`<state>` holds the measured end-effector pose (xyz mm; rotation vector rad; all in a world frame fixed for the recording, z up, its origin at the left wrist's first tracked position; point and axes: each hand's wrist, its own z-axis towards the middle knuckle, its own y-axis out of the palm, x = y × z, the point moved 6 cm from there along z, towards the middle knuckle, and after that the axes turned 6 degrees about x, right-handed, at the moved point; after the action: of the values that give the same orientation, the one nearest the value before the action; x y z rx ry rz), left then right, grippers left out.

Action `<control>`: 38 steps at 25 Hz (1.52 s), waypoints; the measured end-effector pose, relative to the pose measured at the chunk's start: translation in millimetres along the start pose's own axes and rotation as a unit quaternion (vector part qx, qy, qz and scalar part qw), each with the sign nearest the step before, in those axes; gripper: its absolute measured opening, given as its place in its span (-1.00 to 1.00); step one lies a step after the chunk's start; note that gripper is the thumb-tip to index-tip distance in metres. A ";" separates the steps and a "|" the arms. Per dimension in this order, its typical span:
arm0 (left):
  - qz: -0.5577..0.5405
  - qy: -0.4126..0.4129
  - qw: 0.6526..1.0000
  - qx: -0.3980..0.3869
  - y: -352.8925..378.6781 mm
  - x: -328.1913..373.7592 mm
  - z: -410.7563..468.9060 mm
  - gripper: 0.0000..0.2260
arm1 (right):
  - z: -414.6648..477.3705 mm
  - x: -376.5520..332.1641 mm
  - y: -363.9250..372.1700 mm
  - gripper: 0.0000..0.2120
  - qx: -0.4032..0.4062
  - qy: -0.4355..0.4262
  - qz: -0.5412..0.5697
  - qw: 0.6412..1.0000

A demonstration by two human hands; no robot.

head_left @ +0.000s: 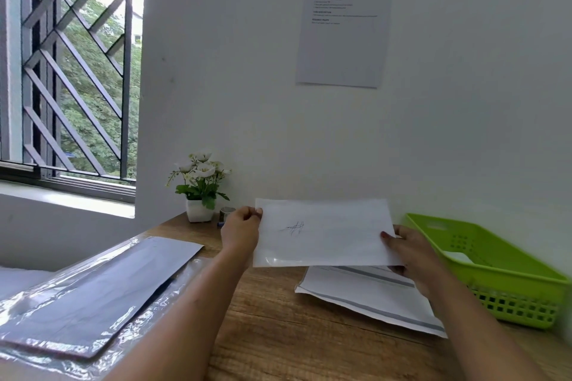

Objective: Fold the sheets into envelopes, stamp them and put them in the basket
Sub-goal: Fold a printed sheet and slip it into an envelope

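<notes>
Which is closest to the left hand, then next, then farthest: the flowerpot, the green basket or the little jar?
1. Little jar, just behind the left hand.
2. Flowerpot, a bit further left.
3. Green basket, far right.

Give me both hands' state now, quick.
Left hand: pinches the sheet at its left edge.
Right hand: grips the sheet at its right edge.

We held a sheet above the table.
Our left hand gripped its left edge and our right hand its right. Below it, to the right, lay a pile of papers, with the basket just right of that. A folder lay far left, a plant stood at the back by the wall, and a notice hung above.
</notes>
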<state>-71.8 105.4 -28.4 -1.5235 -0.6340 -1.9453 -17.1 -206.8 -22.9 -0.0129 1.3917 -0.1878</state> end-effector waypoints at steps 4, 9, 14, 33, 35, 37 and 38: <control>0.067 0.001 0.998 0.009 -4.6 -6.0 7.2 -0.85 | -7.5 2.9 2.7 -0.85 -0.011 0.047 -0.045 0.998; 0.232 -0.006 0.972 -0.025 -5.1 -16.9 13.7 -0.71 | -19.8 8.0 2.8 -0.84 -0.017 0.120 -0.139 0.983; 0.471 0.017 0.879 -0.073 -6.7 -24.0 20.7 -0.70 | -22.1 2.6 10.8 -0.69 -0.075 0.090 -0.296 0.948; 0.412 0.038 0.909 0.052 -53.5 -15.4 30.8 -0.79 | -72.7 -32.8 111.2 -0.86 -0.081 -0.275 -0.490 0.823; 0.402 0.026 0.913 0.069 -61.6 -20.0 36.2 -0.75 | -73.6 -34.6 128.2 -0.88 -0.106 -0.269 -0.449 0.846; 0.400 0.030 0.913 0.067 -61.3 -23.3 36.9 -0.72 | -69.0 -36.1 144.8 -0.87 -0.129 -0.267 -0.435 0.850; 0.402 0.035 0.913 0.061 -59.7 -24.5 37.8 -0.72 | -63.0 -35.8 155.2 -0.85 -0.142 -0.265 -0.438 0.847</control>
<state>-82.8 177.7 -44.3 -1.3286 -0.0510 -1.2842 -65.3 -42.5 -17.9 -0.9001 0.7561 -0.6815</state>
